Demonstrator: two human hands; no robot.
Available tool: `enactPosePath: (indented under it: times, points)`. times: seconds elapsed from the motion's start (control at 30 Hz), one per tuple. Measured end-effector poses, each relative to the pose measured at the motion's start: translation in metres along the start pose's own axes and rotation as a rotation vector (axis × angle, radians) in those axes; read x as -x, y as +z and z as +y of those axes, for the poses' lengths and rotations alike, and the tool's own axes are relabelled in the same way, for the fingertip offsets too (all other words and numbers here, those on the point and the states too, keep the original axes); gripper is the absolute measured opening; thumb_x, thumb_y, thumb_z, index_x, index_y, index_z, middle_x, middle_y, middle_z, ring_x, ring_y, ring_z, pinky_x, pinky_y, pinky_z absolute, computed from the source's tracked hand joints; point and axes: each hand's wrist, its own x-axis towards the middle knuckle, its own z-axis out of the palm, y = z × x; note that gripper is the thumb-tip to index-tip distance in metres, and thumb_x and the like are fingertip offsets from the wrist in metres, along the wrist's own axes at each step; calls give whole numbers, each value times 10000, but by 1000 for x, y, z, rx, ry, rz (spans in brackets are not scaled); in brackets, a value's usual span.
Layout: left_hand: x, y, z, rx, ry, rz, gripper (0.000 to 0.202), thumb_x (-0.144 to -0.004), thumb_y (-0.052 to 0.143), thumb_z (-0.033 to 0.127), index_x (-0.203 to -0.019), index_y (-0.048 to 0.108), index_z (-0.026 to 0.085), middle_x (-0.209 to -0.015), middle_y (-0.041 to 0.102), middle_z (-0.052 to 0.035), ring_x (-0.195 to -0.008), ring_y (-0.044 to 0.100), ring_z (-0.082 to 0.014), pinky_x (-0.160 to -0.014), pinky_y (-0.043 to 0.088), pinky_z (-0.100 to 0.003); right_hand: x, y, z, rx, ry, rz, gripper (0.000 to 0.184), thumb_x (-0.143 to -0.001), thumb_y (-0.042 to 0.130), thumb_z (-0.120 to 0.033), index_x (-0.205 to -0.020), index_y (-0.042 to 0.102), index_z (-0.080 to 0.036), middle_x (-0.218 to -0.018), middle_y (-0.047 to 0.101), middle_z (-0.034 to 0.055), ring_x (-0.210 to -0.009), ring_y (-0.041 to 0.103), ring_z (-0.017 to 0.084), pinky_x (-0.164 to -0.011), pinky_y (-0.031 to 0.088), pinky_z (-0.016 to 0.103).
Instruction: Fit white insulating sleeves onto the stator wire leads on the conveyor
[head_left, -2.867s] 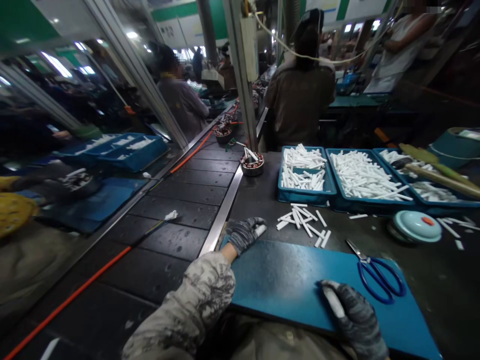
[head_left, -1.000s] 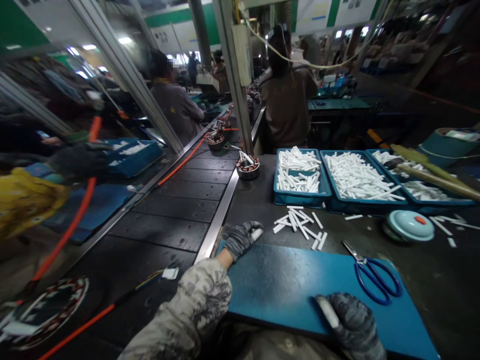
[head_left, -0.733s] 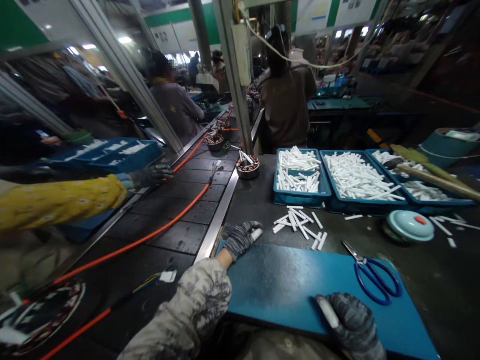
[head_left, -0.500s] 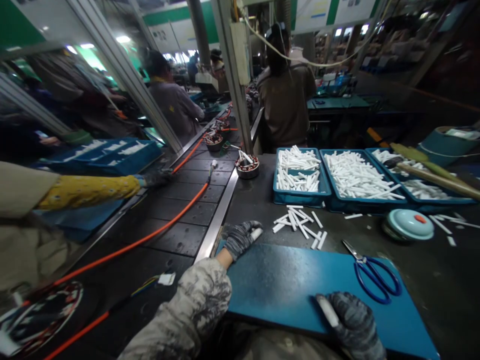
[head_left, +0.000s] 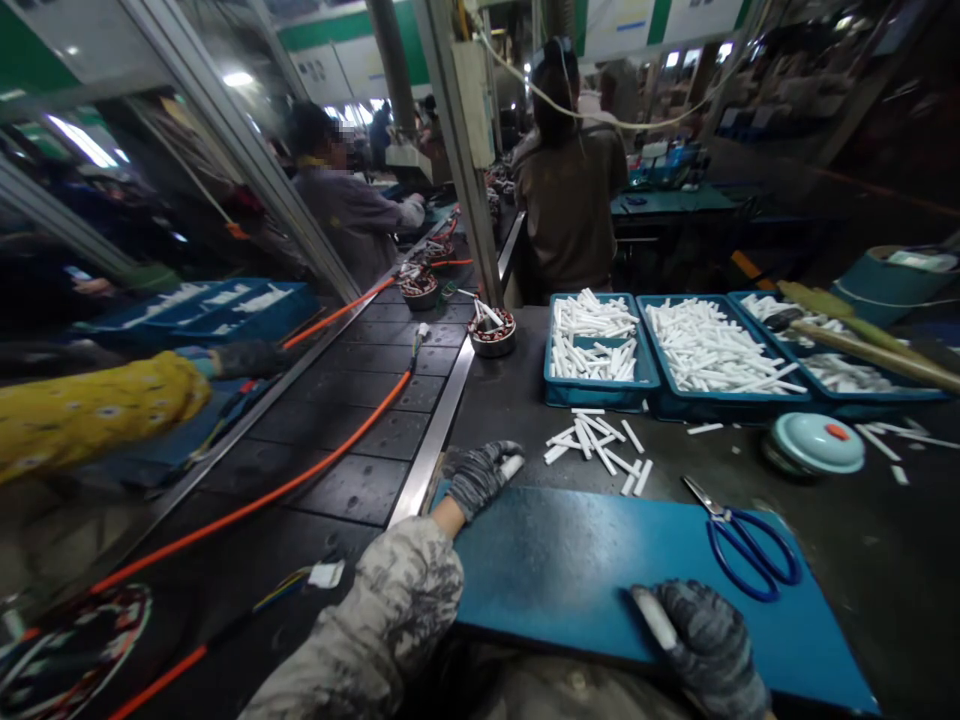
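My left hand (head_left: 481,480), in a dark grey striped glove, rests at the far left corner of a blue mat (head_left: 555,560). Its fingers point right and nothing shows held in them; its thumb looks white-covered. On the mat's near right part lies my right hand (head_left: 709,635), gloved alike, its white-wrapped thumb stretched away from the other fingers. The undersides of those fingers are hidden. Blue-handled scissors (head_left: 750,550) lie partly spread just beyond my right hand. Loose white tubes (head_left: 592,440) are scattered past the mat's far edge.
Blue trays (head_left: 720,350) of white tubes stand behind, with a pale blue round container (head_left: 817,443) at right. Left runs a conveyor (head_left: 330,440) with orange cables (head_left: 337,450) and wound stators (head_left: 75,650). A yellow-sleeved co-worker's arm (head_left: 112,405) reaches in; a metal post (head_left: 465,170) rises ahead.
The co-worker's yellow-sleeved arm has drawn back left, off the conveyor. The near stator and the orange cables sit slightly further left and nearer. My hands have stayed in place.
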Motion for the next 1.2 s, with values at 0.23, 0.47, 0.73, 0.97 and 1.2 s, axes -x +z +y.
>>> enactPosePath:
  times: [0.23,0.47,0.73,0.97,1.2]
  points:
    - [0,-1,0,-4,5,3,236,-944,637,314,-1135,770,279,-1111,808,15,-1013,747,-171,-959,547,-259,-2,-1,4,10,-113,-50,528,-943,504,-19,-1403,593,-262,-663,653,-8,-598,541,171,-617,349,303]
    - [-4,4,-6,1,18,1,241,-937,632,305,-1132,769,272,-1146,800,0,-1028,748,-177,-968,540,-254,-1,-3,5,37,-140,-68,574,-928,506,-18,-1454,519,-246,-666,660,-12,-575,559,180,-606,342,309]
    - [-5,4,-5,2,35,-3,217,-930,635,285,-1096,774,279,-1154,796,5,-1058,735,-172,-987,532,-256,-2,-5,6,32,-133,-54,438,-939,517,-12,-1300,616,-241,-669,643,-3,-600,540,183,-619,350,314]
    - [-5,6,-8,-1,22,3,217,-930,640,302,-1106,766,301,-1161,796,17,-1051,741,-173,-986,546,-270,-4,-5,6,10,-135,-44,457,-946,503,0,-1327,605,-231,-704,666,7,-621,557,184,-639,371,313]
    - [-3,5,-7,7,22,4,233,-944,633,308,-1141,756,284,-1150,797,3,-1041,743,-163,-977,543,-244,1,0,6,33,-154,-33,446,-939,502,-13,-1314,618,-224,-682,678,8,-584,578,186,-631,375,315]
